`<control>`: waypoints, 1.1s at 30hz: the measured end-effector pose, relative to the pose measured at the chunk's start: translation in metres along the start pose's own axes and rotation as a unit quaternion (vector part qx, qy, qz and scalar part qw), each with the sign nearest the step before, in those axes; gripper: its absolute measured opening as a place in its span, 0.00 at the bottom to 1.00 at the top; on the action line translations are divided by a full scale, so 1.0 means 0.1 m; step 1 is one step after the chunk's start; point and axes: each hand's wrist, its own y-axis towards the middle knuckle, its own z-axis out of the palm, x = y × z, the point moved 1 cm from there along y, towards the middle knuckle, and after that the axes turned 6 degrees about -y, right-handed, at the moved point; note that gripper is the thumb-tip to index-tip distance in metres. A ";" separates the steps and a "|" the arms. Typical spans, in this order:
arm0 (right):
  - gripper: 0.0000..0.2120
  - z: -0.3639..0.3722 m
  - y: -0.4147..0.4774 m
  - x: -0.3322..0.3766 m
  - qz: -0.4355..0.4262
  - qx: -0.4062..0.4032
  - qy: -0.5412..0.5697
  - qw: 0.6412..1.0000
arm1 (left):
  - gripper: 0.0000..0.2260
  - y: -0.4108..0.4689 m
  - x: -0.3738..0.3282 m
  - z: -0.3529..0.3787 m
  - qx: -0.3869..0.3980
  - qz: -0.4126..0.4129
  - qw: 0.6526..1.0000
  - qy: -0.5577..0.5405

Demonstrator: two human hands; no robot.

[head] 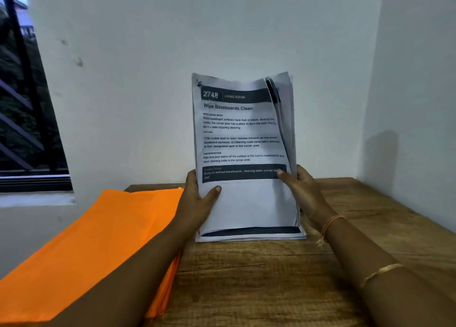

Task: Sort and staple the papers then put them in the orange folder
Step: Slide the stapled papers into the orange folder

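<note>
Wall of white plaster (222,30) fills the view beyond the fingertips, with a dark-barred window (22,104) far to the left of the left hand (195,203). Below both hands spreads a brown, rough-grained wooden table (271,277). A flat orange folder (98,240) lies on it just left of the left hand, passing under that forearm and hanging over the table's left edge.

Between the two hands stands a stack of white printed papers (241,134), upright, its bottom edge resting on the table below the palms. The front sheet is headed "2748 Living Room". The left hand grips the stack's left edge, thumb (213,193) across the front and fingers curled behind. The right hand (303,191) pinches the right edge, thumb (283,175) pressed on the front sheet. Above this thumb the sheets fan apart.

A small dark mark in the sheet's upper left corner, well above the left thumb, may be a staple; it is too blurred to say.

The right wrist wears an orange thread (329,225), and further down the arm is a thin gold bangle (380,271).
</note>
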 end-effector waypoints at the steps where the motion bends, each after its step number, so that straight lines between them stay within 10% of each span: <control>1: 0.04 0.01 -0.01 -0.01 0.003 0.003 -0.002 1.000 | 0.14 0.00 0.01 0.00 0.009 0.003 1.000 0.015; 10: 0.05 -0.04 -0.01 0.11 0.031 0.010 0.070 0.997 | 0.11 0.02 -0.01 0.00 0.042 0.059 0.992 0.099; 17: 0.05 -0.15 0.06 0.10 0.076 0.012 0.028 0.997 | 0.12 0.11 -0.04 -0.15 0.048 -0.078 0.980 0.176; 25: 0.09 -0.27 0.16 -0.23 0.299 0.096 -0.061 0.947 | 0.31 0.15 0.09 -0.57 0.144 -0.270 0.755 0.580; 33: 0.08 -0.31 0.18 -0.31 0.330 0.127 -0.066 0.933 | 0.36 0.12 -0.07 -0.65 0.155 -0.348 0.762 0.525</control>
